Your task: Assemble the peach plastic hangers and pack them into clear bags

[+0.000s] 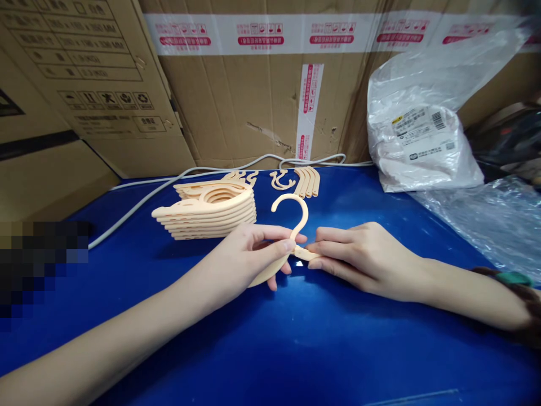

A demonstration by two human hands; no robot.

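Between my hands is a cream plastic clothes hanger (301,213), its hook pointing up. My left hand (265,248) pinches it just below the hook, thumb in front. One arm of the hanger runs down to the left, partly behind my left hand. My right hand (355,254) is closed on the short piece at the hanger's right side; my fingers cover most of that piece. Behind my left hand stands a stack of cream hanger pieces (211,217). Loose hooks (281,180) and several curved arm pieces (308,181) lie farther back.
A blue table (270,349) lies under everything. Cardboard boxes (253,101) wall off the back and left. A grey-white cable (143,200) crosses behind the stack. At the back right sits a labelled plastic bag (418,135), with clear plastic wrap (490,214) in front.
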